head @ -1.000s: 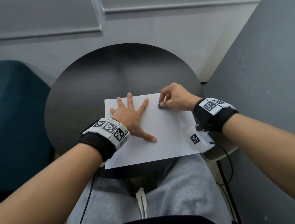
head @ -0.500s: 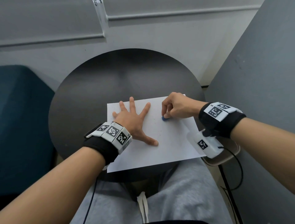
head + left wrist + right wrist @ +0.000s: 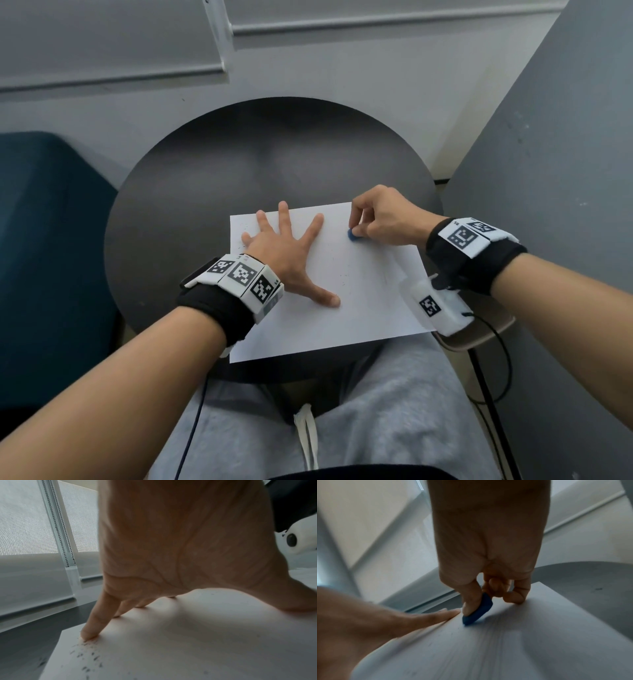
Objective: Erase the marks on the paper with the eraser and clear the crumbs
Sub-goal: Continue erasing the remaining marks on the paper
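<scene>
The right hand [image 3: 380, 219] is sliding the blue eraser [image 3: 352, 235] back up the paper [image 3: 359, 308], pinching it; the left hand [image 3: 284, 253] is pressing down, fingers spread, crumbs [image 3: 89, 655] alongside.

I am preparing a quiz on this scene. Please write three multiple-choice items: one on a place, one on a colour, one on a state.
1. Where does the paper lie?
A. on a round dark table
B. on the floor
C. on a blue chair

2. What colour is the eraser?
A. white
B. blue
C. pink

3. How is the left hand?
A. a fist
B. holding a pen
C. spread flat on the paper

Key:
1 A, the paper lies on the table.
2 B, the eraser between the right hand fingers is blue.
3 C, the left hand presses it with straight fingers.
</scene>
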### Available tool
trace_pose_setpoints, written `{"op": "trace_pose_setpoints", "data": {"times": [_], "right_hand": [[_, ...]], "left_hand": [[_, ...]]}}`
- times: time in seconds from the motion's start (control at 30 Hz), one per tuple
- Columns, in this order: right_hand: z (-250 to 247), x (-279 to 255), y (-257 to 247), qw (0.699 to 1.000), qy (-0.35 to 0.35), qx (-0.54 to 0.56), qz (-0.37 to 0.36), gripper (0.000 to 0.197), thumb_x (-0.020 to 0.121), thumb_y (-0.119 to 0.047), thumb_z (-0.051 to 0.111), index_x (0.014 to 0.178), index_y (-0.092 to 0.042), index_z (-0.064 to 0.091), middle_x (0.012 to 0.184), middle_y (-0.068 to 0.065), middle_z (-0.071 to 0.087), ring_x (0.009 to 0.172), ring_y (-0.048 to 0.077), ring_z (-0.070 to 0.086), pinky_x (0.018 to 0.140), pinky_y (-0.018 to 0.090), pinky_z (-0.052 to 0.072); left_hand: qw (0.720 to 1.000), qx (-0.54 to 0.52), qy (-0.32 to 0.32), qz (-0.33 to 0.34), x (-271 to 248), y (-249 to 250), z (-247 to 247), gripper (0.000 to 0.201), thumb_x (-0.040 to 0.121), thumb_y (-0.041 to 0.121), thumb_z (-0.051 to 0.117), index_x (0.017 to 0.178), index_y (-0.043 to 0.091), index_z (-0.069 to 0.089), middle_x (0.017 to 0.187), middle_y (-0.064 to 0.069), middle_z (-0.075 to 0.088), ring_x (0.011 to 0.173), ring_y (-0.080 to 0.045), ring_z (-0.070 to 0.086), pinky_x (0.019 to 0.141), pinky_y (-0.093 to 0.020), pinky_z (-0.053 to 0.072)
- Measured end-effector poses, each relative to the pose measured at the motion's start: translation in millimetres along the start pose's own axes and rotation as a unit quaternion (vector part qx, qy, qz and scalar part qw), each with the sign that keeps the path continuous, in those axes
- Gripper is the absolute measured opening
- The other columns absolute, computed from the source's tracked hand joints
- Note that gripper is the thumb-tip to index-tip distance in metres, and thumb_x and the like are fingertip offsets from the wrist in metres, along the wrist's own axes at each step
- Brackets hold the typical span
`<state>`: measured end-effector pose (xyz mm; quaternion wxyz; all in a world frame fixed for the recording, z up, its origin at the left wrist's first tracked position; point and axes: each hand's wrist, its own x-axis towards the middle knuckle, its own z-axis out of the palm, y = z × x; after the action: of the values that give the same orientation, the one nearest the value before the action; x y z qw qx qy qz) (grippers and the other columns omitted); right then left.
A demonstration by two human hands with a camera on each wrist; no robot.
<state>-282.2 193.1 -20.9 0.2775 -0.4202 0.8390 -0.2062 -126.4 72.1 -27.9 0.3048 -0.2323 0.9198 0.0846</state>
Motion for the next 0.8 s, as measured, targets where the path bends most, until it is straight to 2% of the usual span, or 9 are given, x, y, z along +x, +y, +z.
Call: {"op": "trace_pose_setpoints", "data": {"times": [0.13,0.3,0.37,0.47,0.63,0.8], "right_hand": [[1.6,-14.4,0.7,0.995,-0.092,-0.019,-0.02,0.003,0.078,-0.012,0.072,0.078,-0.015,0.073,0.071,0.003,0.065,0.061,0.011,0.053,0.056,0.023,0.042],[2.9,-10.9,6.1,1.0,0.012,0.014,-0.001,0.004,0.08,-0.011,0.07,0.077,-0.014,0.071,0.07,0.001,0.063,0.065,0.013,0.054,0.058,0.022,0.04],[5.6,-19.2,7.0,1.0,-0.025,0.015,-0.006,0.004,0.08,-0.01,0.07,0.078,-0.013,0.071,0.072,0.003,0.064,0.063,0.013,0.054,0.057,0.024,0.042],[4.8,-26.3,3.0,0.994,-0.105,-0.031,-0.016,0.005,0.079,-0.012,0.071,0.079,-0.016,0.073,0.074,0.001,0.066,0.06,0.008,0.053,0.054,0.02,0.04],[5.0,-22.1,4.4,1.0,-0.022,0.013,0.0,0.003,0.08,-0.01,0.07,0.078,-0.012,0.072,0.071,0.004,0.065,0.063,0.014,0.054,0.056,0.023,0.043],[7.5,-34.1,4.1,0.995,-0.1,-0.016,-0.009,0.005,0.08,-0.011,0.07,0.078,-0.015,0.073,0.072,-0.002,0.067,0.061,0.008,0.055,0.055,0.021,0.044]], "left_hand": [[1.0,0.0,0.0,-0.001,0.9,0.1,0.0,0.146,0.044,0.093,0.064,0.148,0.045,-0.026,0.157,-0.015,-0.034,0.145,-0.051,-0.017,0.114,-0.068,0.014],[1.0,-0.001,0.0,0.0,-0.7,0.3,-1.0,0.145,0.045,0.093,0.065,0.148,0.045,-0.026,0.157,-0.014,-0.034,0.145,-0.05,-0.016,0.115,-0.068,0.014],[1.0,-0.002,-0.001,0.001,-0.7,0.1,-0.9,0.145,0.045,0.093,0.065,0.148,0.045,-0.026,0.157,-0.015,-0.035,0.145,-0.05,-0.017,0.115,-0.067,0.014],[1.0,-0.001,-0.003,0.0,-0.7,-0.4,-0.2,0.147,0.044,0.093,0.065,0.148,0.045,-0.026,0.156,-0.015,-0.035,0.145,-0.051,-0.017,0.114,-0.068,0.014],[1.0,-0.001,-0.003,-0.001,0.2,0.0,-0.9,0.146,0.044,0.093,0.064,0.148,0.046,-0.026,0.157,-0.014,-0.035,0.145,-0.05,-0.018,0.115,-0.067,0.014],[1.0,-0.006,-0.005,0.0,-0.5,0.1,-1.0,0.146,0.044,0.093,0.065,0.148,0.046,-0.026,0.157,-0.014,-0.035,0.145,-0.05,-0.017,0.115,-0.068,0.013]]}}
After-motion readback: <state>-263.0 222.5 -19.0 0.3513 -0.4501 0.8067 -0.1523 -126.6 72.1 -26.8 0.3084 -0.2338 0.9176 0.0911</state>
